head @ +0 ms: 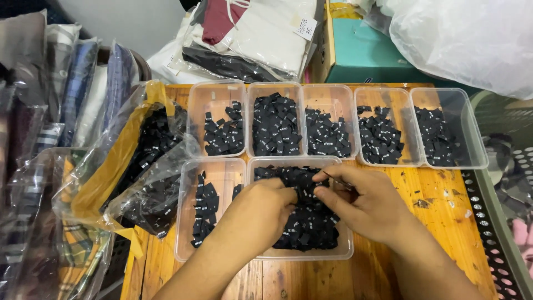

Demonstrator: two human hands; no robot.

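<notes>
Resting on wooden counter (pixel 427 211), 7 clear plastic trays (pixel 444 128) holding small black labels (pixel 308 222). Digging into front tray (pixel 302 254): left hand (pixel 261 214) curled, fingers pressed together among labels; right hand (pixel 361 203) pinching 1 label, gripping thin tweezers (pixel 338 180).

Black labels (pixel 275 125) with white print fill clear tubs (pixel 474 139); orange-brown tabletop (pixel 438 205); teal box (pixel 361 55); yellow-trimmed bag (pixel 111 166).
</notes>
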